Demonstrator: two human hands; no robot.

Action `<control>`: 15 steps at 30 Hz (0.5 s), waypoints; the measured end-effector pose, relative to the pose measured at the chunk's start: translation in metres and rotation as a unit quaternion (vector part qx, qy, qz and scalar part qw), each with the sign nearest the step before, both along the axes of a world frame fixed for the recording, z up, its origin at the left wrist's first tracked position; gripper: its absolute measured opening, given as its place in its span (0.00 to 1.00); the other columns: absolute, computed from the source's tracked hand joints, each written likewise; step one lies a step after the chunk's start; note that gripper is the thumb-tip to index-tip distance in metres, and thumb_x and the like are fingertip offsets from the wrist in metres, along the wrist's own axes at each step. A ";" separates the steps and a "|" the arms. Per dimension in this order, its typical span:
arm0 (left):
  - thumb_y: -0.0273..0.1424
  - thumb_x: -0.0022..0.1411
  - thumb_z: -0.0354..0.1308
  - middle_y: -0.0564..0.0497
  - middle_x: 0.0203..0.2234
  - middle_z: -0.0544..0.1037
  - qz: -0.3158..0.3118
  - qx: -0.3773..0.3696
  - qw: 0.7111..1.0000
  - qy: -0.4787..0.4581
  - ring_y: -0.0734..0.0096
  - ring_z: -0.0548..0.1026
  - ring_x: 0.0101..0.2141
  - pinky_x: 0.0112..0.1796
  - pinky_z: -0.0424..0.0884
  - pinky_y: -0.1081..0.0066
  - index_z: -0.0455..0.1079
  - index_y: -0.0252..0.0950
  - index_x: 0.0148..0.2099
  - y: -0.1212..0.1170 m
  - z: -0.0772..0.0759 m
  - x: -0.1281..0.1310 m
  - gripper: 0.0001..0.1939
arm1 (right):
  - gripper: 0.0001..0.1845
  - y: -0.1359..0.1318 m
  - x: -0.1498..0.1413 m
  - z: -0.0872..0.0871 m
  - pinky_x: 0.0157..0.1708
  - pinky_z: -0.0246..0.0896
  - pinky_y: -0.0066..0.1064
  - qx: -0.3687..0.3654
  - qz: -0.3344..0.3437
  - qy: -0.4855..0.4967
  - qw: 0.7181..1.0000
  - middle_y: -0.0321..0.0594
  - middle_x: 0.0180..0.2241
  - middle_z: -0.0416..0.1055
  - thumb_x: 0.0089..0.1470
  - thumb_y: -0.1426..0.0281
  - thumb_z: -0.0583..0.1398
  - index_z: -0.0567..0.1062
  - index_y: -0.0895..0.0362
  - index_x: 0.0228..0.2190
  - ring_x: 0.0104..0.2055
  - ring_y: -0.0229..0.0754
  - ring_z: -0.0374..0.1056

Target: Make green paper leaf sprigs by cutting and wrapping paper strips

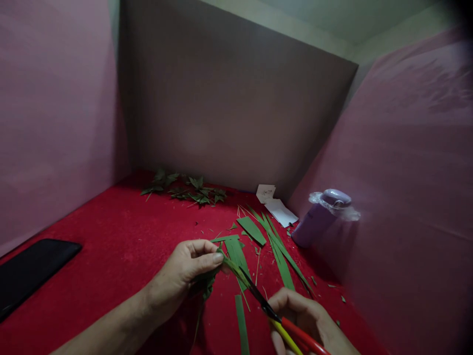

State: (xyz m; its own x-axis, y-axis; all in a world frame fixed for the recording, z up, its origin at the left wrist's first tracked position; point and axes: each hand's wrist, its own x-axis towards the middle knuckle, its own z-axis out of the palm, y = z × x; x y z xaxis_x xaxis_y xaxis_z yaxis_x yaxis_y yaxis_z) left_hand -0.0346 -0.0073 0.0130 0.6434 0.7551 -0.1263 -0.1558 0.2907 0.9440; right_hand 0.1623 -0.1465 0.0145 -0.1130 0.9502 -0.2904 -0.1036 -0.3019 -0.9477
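Observation:
My left hand (185,266) pinches a small bundle of green leaves (209,286) between thumb and fingers, with part of the bundle hanging below the hand. A stalk-like end of it points to the lower right. My right hand (306,315) grips scissors (271,310) with one red and one yellow handle. Their dark blades reach up and left to the stalk end; whether they are parted there I cannot tell. Under and beyond the hands lie cut green leaf strips (236,254), a broad leaf piece (251,230) and long narrow leaves (281,251).
Leafy sprigs (195,190) lie at the back of the red cloth (121,231). White paper (281,212) and a folded card (265,193) are at the back right, beside a purple bottle (314,222) with clear plastic. A black flat object (37,271) lies left. Pink and grey walls enclose the surface.

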 end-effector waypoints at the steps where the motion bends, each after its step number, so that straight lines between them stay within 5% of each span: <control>1: 0.36 0.50 0.63 0.51 0.22 0.76 0.000 -0.001 1.000 -0.001 0.81 0.62 0.17 0.19 0.53 0.78 0.70 0.33 0.27 0.000 0.000 0.000 0.11 | 0.32 0.001 0.000 -0.001 0.17 0.47 0.17 -0.001 0.003 -0.001 1.000 0.30 0.19 0.65 0.29 0.55 0.71 0.64 0.57 0.32 0.19 0.26 0.53; 15: 0.35 0.49 0.64 0.55 0.18 0.72 0.011 0.009 1.000 -0.001 0.81 0.62 0.18 0.21 0.55 0.78 0.69 0.34 0.27 0.000 -0.001 0.001 0.11 | 0.34 0.004 0.003 -0.008 0.16 0.46 0.16 -0.008 -0.006 0.010 1.000 0.29 0.18 0.65 0.24 0.54 0.71 0.65 0.57 0.31 0.18 0.26 0.53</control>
